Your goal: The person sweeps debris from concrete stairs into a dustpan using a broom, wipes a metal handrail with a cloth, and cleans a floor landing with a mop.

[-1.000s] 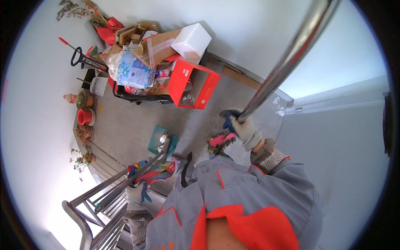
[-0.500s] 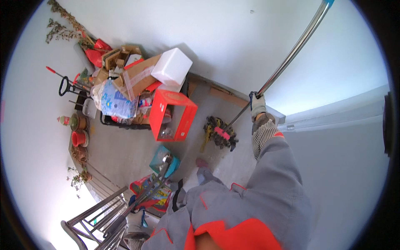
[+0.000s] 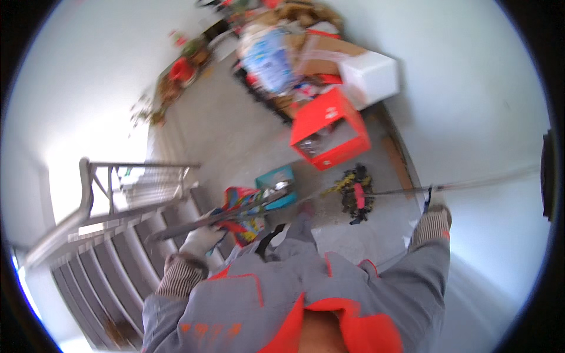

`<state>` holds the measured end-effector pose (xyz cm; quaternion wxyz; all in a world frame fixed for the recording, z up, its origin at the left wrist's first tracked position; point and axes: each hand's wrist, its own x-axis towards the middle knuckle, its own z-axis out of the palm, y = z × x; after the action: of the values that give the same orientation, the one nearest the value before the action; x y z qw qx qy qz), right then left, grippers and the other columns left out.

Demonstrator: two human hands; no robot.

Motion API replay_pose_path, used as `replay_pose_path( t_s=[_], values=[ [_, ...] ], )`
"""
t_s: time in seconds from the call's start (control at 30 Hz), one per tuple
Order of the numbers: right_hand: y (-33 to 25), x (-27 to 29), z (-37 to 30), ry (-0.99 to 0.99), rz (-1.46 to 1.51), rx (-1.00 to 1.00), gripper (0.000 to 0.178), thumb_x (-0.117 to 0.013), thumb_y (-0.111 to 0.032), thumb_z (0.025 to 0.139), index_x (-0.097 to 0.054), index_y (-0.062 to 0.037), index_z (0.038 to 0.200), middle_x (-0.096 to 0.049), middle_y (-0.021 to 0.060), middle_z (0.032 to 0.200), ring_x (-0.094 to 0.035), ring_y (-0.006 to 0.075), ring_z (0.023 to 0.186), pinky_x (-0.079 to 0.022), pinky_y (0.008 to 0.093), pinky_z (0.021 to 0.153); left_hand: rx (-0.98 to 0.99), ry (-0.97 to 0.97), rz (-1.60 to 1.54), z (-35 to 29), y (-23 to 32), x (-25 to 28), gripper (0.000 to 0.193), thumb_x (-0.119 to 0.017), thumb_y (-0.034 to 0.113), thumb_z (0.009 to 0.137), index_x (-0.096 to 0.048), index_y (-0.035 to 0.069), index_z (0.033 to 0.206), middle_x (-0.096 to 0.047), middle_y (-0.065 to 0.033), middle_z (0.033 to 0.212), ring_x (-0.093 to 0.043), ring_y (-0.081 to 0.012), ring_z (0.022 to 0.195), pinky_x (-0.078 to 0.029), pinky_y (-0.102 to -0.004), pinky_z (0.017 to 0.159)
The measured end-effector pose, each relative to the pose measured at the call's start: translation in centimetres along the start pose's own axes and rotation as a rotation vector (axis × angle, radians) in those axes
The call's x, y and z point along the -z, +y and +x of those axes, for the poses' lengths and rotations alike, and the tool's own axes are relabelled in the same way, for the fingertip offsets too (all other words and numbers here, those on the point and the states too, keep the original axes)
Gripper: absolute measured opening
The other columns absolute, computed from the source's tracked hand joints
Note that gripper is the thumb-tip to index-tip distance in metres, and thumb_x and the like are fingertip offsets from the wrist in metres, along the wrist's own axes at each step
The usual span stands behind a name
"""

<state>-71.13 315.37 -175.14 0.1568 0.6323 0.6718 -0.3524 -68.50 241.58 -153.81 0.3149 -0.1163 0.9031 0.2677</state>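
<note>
Head view: right hand (image 3: 436,200) is wrapped around the mop pole (image 3: 400,192).

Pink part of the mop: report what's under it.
Dark and yellowish strands spread out from under the pink part of the mop, over the grey floor. Whatever lies beneath the strands is covered and cannot be seen.

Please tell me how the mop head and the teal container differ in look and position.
The mop head is a ragged mass of dark and yellowish strips with a pink middle; the teal container is smooth and box-like. The mop head sits farther right, on a thin pole held by the right hand; the teal container is nearer the left hand. Both show against the grey floor.
</note>
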Motion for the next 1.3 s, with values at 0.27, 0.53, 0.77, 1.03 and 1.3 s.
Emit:
replay_pose_path(
  t_s=[0.27,0.53,0.77,1.03,1.3],
  values=[
    [6.5,-27.8,-36.0,-1.391,-0.179,0.247,0.040,-0.046,-0.036,0.101,-0.054,-0.0082,0.130,-0.067,0.0131,0.092,-0.067,0.0238,0.074,-0.056,0.0360,0.068,0.088,0.013,0.064,-6.9,-7.9,2.6,0.034,-0.066,0.023,0.074,-0.065,0.013,0.107,-0.068,-0.0175,0.092,-0.065,-0.0365,0.087,-0.053,-0.0414,0.074],
    [11.4,-36.5,-78.4,-1.986,-1.036,0.376,0.048,-0.027,-0.044,0.104,-0.054,-0.0092,0.122,-0.065,0.0119,0.103,-0.065,0.0191,0.073,-0.053,0.0301,0.066,0.210,0.316,-0.737,-21.4,-25.8,2.0,0.023,-0.062,0.026,0.079,-0.070,0.006,0.088,-0.068,-0.0185,0.081,-0.068,-0.0350,0.075,-0.054,-0.0406,0.069],
    [15.5,-35.4,-96.6,-1.937,-1.100,0.509,0.023,-0.057,-0.028,0.093,-0.057,-0.0062,0.101,-0.057,0.0082,0.084,-0.055,0.0195,0.076,-0.047,0.0314,0.066,0.103,0.461,-0.345,-36.3,-40.8,2.0,0.041,-0.068,0.022,0.068,-0.068,0.009,0.106,-0.067,-0.0169,0.082,-0.067,-0.0352,0.075,-0.053,-0.0441,0.067],
    [11.7,-37.5,-108.9,-1.788,-1.586,0.442,0.026,-0.055,-0.015,0.090,-0.061,0.0082,0.100,-0.067,0.0142,0.085,-0.066,0.0202,0.074,-0.053,0.0299,0.067,0.210,0.762,-0.414,-50.8,-50.1,3.4,0.047,-0.071,0.019,0.067,-0.065,0.010,0.113,-0.066,-0.0173,0.084,-0.063,-0.0370,0.079,-0.050,-0.0449,0.072],
    [14.3,-44.9,-117.9,-1.537,-1.511,0.636,0.067,-0.054,-0.003,0.090,-0.029,-0.0224,0.149,-0.054,0.0035,0.075,-0.051,0.0127,0.056,-0.045,0.0250,0.048,0.477,0.892,-0.503,-58.9,-53.2,9.3,0.044,-0.072,0.022,0.069,-0.065,0.004,0.109,-0.065,-0.0172,0.081,-0.064,-0.0354,0.078,-0.050,-0.0422,0.070]
  ],
)
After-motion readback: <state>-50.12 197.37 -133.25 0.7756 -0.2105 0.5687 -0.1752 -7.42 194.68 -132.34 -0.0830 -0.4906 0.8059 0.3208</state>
